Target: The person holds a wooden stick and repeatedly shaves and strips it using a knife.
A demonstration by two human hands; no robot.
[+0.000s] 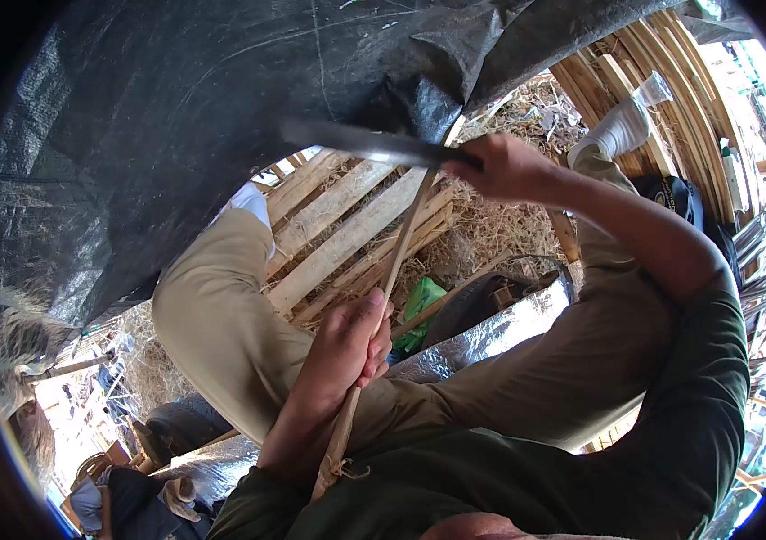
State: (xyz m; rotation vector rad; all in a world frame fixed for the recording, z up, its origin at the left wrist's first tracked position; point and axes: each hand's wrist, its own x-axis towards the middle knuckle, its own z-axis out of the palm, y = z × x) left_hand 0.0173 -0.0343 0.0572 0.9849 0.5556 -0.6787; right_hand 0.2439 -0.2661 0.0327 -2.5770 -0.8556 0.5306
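Observation:
My left hand is wrapped round a long, thin wooden stick, gripping it below its middle. The stick slants from my chest up toward the dark tarp, and a frayed, peeled strip hangs near its lower end. In my right hand is the handle of a machete. Its long dark blade points left and is smeared by motion. The blade crosses the upper part of the stick; whether it touches the wood I cannot tell.
A black tarp hangs across the upper left. Wooden slats lie between my legs, with dry straw beside them. Stacked boards stand at upper right. Silver foil sheeting and a green plastic bag lie near my lap.

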